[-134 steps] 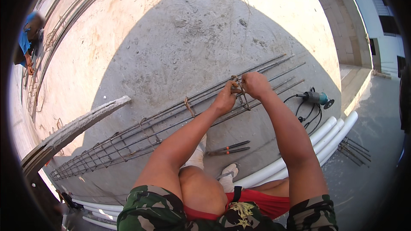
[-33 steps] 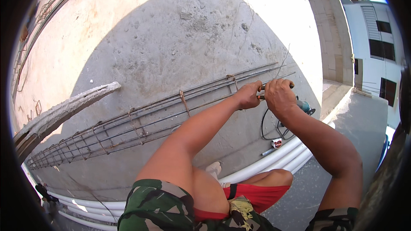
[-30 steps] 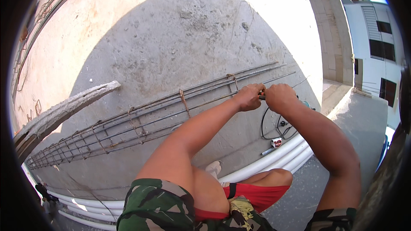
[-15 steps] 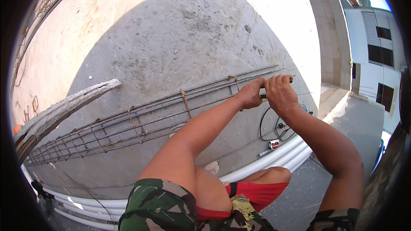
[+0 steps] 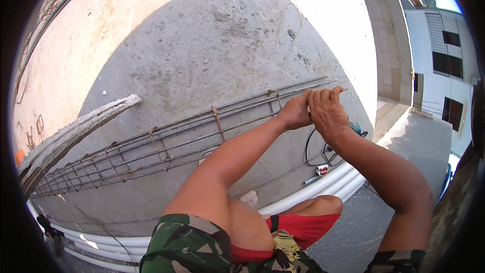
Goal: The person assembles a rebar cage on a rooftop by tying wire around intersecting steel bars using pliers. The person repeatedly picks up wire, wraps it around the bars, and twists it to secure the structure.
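A long rebar cage (image 5: pixel 217 123), several steel bars tied with square stirrups, runs from the lower left up to my hands. My left hand (image 5: pixel 295 112) is closed at the cage's right end, its fingers round something hidden. Pressed against it, my right hand (image 5: pixel 327 114) is closed too, knuckles up. A thin tip (image 5: pixel 344 90) shows just past its fingers; whether this belongs to a bar or a tool, I cannot tell. Below my right wrist lie a teal power tool (image 5: pixel 357 128) and its black cable (image 5: pixel 306 147).
White pipes (image 5: pixel 331 186) lie along the near side, with a tape measure (image 5: pixel 322 170) beside them. A cement-crusted plank (image 5: pixel 86 127) juts in from the left. Rough concrete (image 5: pixel 212 45) spreads beyond the cage. At the right stand a block wall (image 5: pixel 388 40) and a pale building (image 5: pixel 424 35).
My right hand has rolled over, and the dark handle that stuck out on both sides of it is now hidden. My left hand stays nearly in place.
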Tool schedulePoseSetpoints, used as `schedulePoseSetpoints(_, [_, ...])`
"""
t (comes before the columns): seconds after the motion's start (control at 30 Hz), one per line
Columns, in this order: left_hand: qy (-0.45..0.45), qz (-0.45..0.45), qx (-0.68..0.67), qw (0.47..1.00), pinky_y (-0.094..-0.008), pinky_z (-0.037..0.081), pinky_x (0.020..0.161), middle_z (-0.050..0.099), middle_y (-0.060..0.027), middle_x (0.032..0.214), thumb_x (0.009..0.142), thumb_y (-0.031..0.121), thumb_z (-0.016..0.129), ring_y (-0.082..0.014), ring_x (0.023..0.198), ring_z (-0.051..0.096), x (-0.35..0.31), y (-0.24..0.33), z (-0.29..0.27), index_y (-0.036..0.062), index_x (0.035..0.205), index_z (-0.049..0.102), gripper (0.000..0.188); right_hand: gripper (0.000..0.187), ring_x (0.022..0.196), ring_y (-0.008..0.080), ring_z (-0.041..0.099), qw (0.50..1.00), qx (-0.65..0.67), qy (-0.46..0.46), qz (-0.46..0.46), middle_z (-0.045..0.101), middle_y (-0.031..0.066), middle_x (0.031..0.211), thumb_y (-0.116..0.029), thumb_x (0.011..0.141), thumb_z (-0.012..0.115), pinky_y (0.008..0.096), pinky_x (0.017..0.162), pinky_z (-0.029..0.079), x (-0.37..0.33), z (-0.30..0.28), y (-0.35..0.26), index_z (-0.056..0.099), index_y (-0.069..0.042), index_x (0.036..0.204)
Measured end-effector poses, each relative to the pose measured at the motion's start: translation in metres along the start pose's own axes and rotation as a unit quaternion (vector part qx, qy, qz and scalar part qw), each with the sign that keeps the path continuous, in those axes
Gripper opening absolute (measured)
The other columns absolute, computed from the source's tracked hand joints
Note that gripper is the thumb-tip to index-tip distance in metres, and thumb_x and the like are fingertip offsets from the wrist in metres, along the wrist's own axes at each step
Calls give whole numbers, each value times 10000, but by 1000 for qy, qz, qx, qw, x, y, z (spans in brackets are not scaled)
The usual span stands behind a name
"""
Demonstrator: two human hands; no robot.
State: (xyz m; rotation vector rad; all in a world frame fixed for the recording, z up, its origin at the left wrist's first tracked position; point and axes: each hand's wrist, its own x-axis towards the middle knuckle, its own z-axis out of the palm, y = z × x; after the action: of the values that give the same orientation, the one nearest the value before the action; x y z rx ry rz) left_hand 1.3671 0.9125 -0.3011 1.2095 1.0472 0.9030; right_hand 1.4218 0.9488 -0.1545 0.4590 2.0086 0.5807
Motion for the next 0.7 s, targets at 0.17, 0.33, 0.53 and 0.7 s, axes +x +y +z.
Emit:
schedulePoseSetpoints(0.17, [63, 90, 75, 991, -436, 439, 929, 569, -164, 1161, 757, 242, 764, -359, 1076, 552, -12, 8, 6, 49, 1211, 495, 562, 357, 906, 315, 676, 909, 299, -289, 7, 677, 178, 974, -209, 861, 588, 548, 788, 516, 23, -13, 22, 590, 27, 1130])
schedulePoseSetpoints(0.33, [124, 80, 88, 985, -436, 450, 859, 585, -154, 1103, 705, 194, 800, -351, 1052, 560, -35, 22, 21, 53, 1196, 507, 589, 340, 906, 360, 693, 687, 474, -551, 11, 699, 196, 994, -255, 876, 609, 534, 794, 552, 40, -8, 46, 655, 16, 1076])
schedulePoseSetpoints(0.53, [-91, 38, 78, 992, -459, 462, 841, 610, -199, 1021, 744, 154, 738, -382, 1027, 574, -15, 23, -1, 28, 1055, 557, 381, 420, 997, 270, 668, 945, 166, -258, -112, 695, 129, 1046, -380, 883, 641, 497, 770, 552, -4, -24, 32, 652, -35, 1121])
schedulePoseSetpoints(0.7, [-18, 107, 102, 989, -468, 432, 893, 596, -191, 1038, 729, 168, 744, -386, 1029, 559, -13, -1, 1, 49, 1123, 526, 465, 348, 885, 262, 700, 900, 317, -299, -19, 701, 161, 946, -315, 880, 643, 470, 665, 583, 7, -10, 27, 664, 9, 1005])
